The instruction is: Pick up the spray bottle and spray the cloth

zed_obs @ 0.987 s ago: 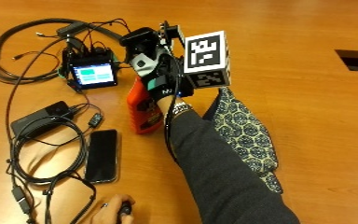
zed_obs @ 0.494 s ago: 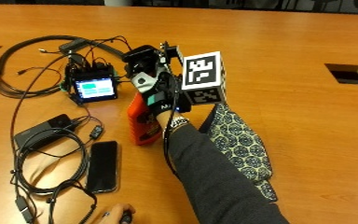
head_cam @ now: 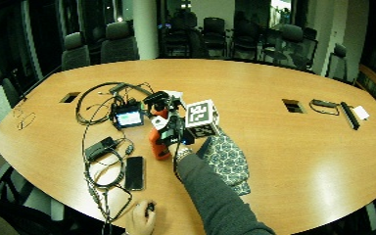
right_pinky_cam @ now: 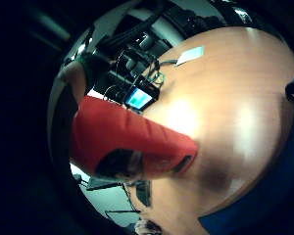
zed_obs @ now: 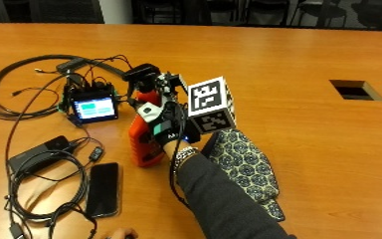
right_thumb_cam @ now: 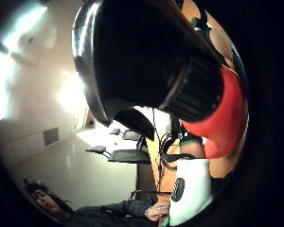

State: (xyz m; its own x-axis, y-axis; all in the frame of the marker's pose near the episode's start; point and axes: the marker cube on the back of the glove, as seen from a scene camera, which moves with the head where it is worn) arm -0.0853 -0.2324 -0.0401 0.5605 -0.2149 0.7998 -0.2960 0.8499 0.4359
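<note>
Right hand (zed_obs: 166,124) apparently grips spray bottle (zed_obs: 143,142) beside cloth (zed_obs: 244,167).

table (head_cam: 260,83): large oval, orange-brown wood, two rectangular cable cut-outs (head_cam: 293,105) in its top | chairs (head_cam: 119,41): dark office chairs ringing the table's far edge | behind chairs: pillar (head_cam: 144,27), dark glass | lighting: dim

No words, brand names or numbers can be read here. The small device with a lit screen (zed_obs: 95,108), just beside the orange spray bottle (zed_obs: 144,142) on the side away from the patterned cloth (zed_obs: 245,167), shows a teal display, but its content is too small to make out. The bottle shows no legible label in any view.
</note>
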